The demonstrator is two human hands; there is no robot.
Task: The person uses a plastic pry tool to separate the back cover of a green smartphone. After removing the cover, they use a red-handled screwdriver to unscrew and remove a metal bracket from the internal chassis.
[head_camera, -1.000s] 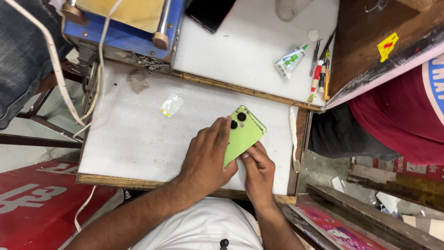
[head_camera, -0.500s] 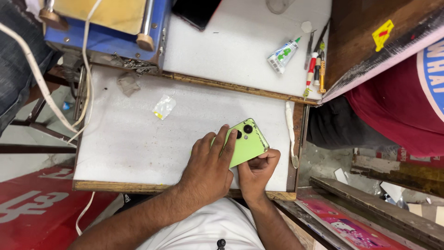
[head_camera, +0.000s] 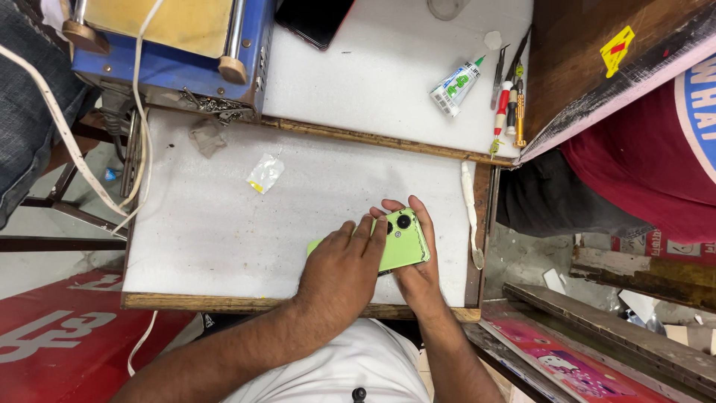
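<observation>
Seen from above by a head-worn camera, a person's two bare hands work on a light green phone (head_camera: 399, 242) lying camera-side up on a white padded work mat (head_camera: 224, 231). That mat covers a wooden table, and the phone sits near its front right corner, close to the wooden front edge (head_camera: 216, 301) and just left of the right rim. Most of the mat to the left and behind the phone is open, apart from a small clear plastic packet (head_camera: 265, 173) and a crumpled grey scrap (head_camera: 206, 137) farther back.

The phone's long axis runs roughly left to right, tilted slightly, with its twin round black lenses toward the far right end. Its back looks smooth and glossy, with rounded corners.

Pressing down flat, the left hand (head_camera: 343, 272) covers the phone's left half, fingers extended and close together, tips reaching the lens area. From below and the right side, the right hand (head_camera: 418, 272) cradles the phone, fingers curled up around its far edge and thumb tucked along the near edge.

Behind the mat lies a second, higher white surface (head_camera: 388, 67) holding a small white glue tube with a green tip (head_camera: 456, 85), several slim hand tools (head_camera: 511, 97) in a row, and a dark phone (head_camera: 313, 19). At back left stands a blue metal machine (head_camera: 164, 71) with wooden knobs and pale cables.
</observation>
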